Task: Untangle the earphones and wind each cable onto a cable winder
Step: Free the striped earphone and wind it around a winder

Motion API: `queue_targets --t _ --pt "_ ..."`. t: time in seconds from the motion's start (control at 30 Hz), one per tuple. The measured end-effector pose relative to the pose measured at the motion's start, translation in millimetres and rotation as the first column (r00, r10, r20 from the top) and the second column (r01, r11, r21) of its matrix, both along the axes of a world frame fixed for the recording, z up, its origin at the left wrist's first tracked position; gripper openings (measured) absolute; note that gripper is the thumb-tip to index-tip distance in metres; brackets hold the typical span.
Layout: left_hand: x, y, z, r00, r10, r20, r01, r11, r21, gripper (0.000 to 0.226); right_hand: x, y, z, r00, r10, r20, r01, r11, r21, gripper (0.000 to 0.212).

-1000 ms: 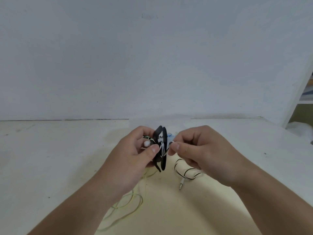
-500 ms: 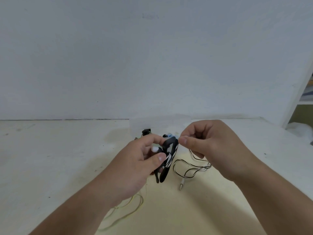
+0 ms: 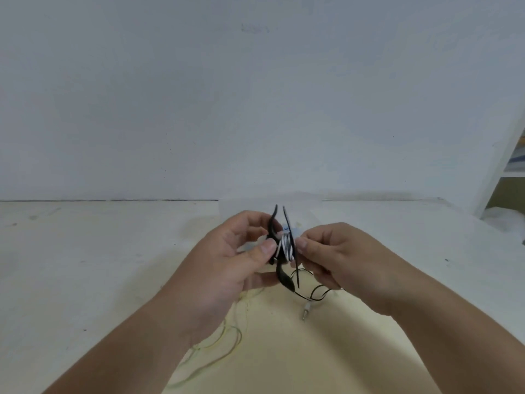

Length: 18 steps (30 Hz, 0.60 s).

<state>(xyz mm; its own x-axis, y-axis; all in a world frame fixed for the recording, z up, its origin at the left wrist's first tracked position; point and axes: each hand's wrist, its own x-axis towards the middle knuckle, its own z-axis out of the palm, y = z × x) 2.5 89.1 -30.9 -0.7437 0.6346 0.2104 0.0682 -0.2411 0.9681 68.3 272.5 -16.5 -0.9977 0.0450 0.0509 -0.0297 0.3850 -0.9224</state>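
Observation:
My left hand (image 3: 238, 251) grips a black cable winder (image 3: 281, 243) held upright above the table, thumb on its near side. Black-and-white earphone cable (image 3: 287, 245) is wrapped round the winder's middle in several turns. My right hand (image 3: 332, 254) pinches that cable right beside the winder. The loose rest of the cable (image 3: 318, 294) hangs in a loop down to the table and ends in a silver jack plug (image 3: 305, 312). A thin yellow-green earphone cable (image 3: 224, 339) lies in loops on the table under my left forearm.
The table (image 3: 85, 265) is pale and worn, with a yellowish patch close to me. A white wall (image 3: 255, 109) rises behind it. At the far right stands a white shelf post (image 3: 500, 166) with crumpled plastic (image 3: 505, 220) at its foot.
The winder has turned upright in my left hand and more cable is wrapped on it. My right hand came back down to the winder, and the hanging loop is shorter.

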Motion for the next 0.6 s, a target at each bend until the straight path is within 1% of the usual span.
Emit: queue_targets --t 0.1,0.2,0.3,0.47,0.6 --pt "-0.9 -1.8 4.1 0.993 -0.017 0.12 0.006 0.995 0.095 0.032 -1.2 -5.6 -3.9 0.995 0.097 0.027 -0.097 0.995 0.008 0.041" --pt "-2.7 -3.7 7.4 0.982 -0.015 0.187 -0.014 0.988 0.151 0.035 -1.7 -8.3 -7.0 0.991 0.126 0.048 -0.126 0.992 -0.004 0.04" --pt "-5.0 -3.8 6.5 0.978 0.021 0.207 -0.052 0.988 0.145 0.033 -1.2 -7.6 -6.9 0.99 0.135 0.039 -0.134 0.991 -0.03 0.039" --pt "-7.7 -2.4 4.2 0.972 0.104 0.21 -0.134 0.982 0.134 0.035 1.1 -7.5 -5.3 0.98 0.181 0.088 -0.183 0.983 0.016 0.038" --pt "-5.0 -0.4 1.7 0.971 0.067 0.228 -0.105 0.982 0.155 0.036 1.1 -8.2 -5.5 0.965 0.242 0.106 -0.244 0.97 0.004 0.039"
